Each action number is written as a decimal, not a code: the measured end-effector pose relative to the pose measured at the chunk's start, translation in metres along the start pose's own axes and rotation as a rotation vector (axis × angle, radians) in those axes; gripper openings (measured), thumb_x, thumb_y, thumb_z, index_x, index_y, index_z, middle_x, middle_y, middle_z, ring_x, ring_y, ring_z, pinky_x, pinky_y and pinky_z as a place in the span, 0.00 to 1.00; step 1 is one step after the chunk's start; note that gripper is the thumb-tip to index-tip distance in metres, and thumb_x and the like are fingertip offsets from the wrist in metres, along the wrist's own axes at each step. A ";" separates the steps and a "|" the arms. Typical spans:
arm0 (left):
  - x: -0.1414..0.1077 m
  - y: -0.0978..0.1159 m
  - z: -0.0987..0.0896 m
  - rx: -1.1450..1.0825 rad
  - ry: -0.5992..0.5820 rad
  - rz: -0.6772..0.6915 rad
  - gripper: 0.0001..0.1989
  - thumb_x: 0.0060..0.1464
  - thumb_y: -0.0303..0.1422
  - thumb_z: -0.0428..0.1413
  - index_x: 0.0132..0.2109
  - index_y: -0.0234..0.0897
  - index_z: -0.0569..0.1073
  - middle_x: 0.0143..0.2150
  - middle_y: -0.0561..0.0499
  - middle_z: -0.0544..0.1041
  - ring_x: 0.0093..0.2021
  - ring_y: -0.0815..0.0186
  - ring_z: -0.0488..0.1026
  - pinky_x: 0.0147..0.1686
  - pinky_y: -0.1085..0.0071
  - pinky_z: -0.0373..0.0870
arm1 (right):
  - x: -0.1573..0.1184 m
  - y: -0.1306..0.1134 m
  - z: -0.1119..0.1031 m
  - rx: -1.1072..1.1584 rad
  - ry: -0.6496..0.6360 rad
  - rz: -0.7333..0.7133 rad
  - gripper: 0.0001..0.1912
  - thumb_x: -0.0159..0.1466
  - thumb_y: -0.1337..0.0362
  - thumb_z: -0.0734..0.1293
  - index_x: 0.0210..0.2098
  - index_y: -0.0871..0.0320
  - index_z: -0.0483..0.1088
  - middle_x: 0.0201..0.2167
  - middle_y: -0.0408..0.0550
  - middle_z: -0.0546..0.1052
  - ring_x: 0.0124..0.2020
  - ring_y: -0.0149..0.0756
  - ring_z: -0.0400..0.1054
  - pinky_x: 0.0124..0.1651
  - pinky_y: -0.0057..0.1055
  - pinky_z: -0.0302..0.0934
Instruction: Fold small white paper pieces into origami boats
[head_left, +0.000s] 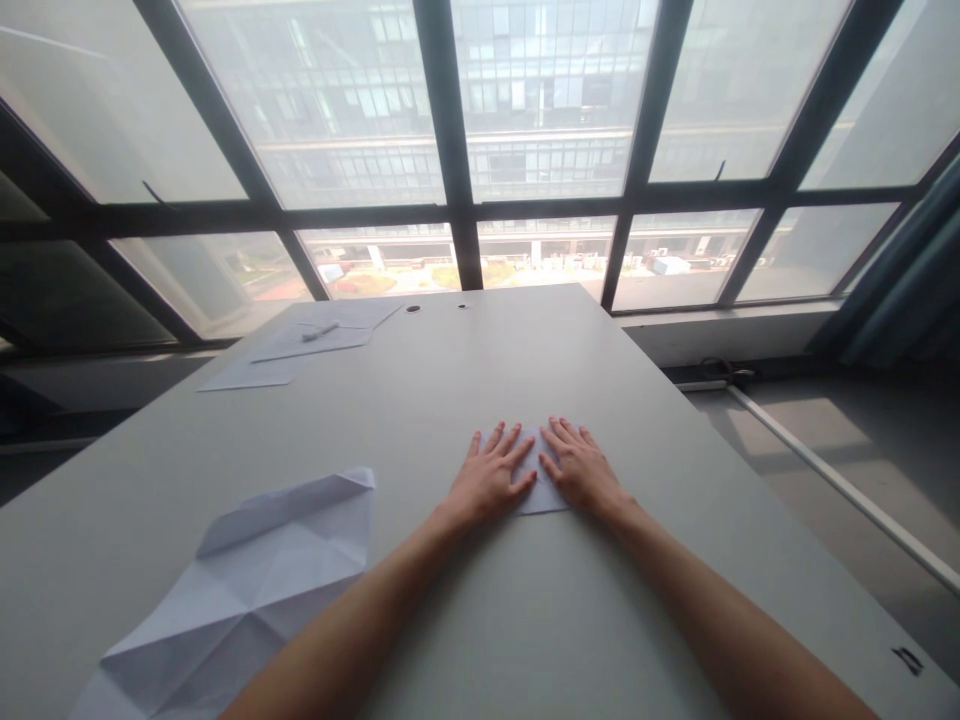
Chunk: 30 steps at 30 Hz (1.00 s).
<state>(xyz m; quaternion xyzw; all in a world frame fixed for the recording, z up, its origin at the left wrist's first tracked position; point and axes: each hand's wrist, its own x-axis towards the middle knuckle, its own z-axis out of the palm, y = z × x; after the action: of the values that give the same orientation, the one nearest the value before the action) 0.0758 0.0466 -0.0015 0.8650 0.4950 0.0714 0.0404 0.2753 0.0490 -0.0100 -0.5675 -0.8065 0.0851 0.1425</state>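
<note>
A small piece of white paper (541, 496) lies flat on the white table (480, 370), partly covered by both hands. My left hand (493, 474) rests on its left side with the fingers spread. On its right side lies my right hand (581, 466), palm down, fingers apart. Between the hands the middle and near edge of the paper show. A larger creased white sheet (251, 600) lies at the near left, partly hidden by my left forearm.
Flat white sheets (259, 372) lie at the table's far left, with a small pale object (320, 332) on top. Two round holes are near the far edge. Large windows stand beyond the table. A dark mark (909, 660) is at the near right corner.
</note>
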 end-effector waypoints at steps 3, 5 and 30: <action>0.000 0.001 0.000 0.003 -0.001 -0.006 0.30 0.65 0.50 0.43 0.70 0.51 0.54 0.73 0.52 0.50 0.73 0.52 0.44 0.67 0.43 0.41 | -0.001 0.000 -0.001 0.003 0.001 0.000 0.29 0.71 0.54 0.54 0.68 0.58 0.55 0.71 0.53 0.51 0.72 0.41 0.41 0.71 0.43 0.34; -0.001 0.001 -0.001 0.009 0.002 -0.010 0.30 0.65 0.50 0.43 0.70 0.51 0.54 0.73 0.52 0.50 0.73 0.52 0.44 0.67 0.44 0.41 | -0.001 -0.001 -0.001 0.002 -0.001 0.000 0.29 0.71 0.55 0.54 0.68 0.58 0.55 0.71 0.53 0.51 0.72 0.41 0.41 0.71 0.43 0.33; 0.000 0.006 -0.006 -0.025 -0.028 -0.005 0.29 0.64 0.52 0.44 0.69 0.55 0.55 0.73 0.55 0.51 0.73 0.52 0.44 0.67 0.43 0.39 | -0.013 -0.002 -0.003 -0.014 -0.004 0.033 0.29 0.71 0.55 0.54 0.69 0.59 0.54 0.71 0.54 0.52 0.72 0.42 0.42 0.70 0.44 0.33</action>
<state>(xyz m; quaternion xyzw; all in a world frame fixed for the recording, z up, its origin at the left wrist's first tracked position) 0.0799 0.0438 0.0052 0.8640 0.4958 0.0655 0.0584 0.2789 0.0360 -0.0088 -0.5814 -0.7980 0.0829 0.1355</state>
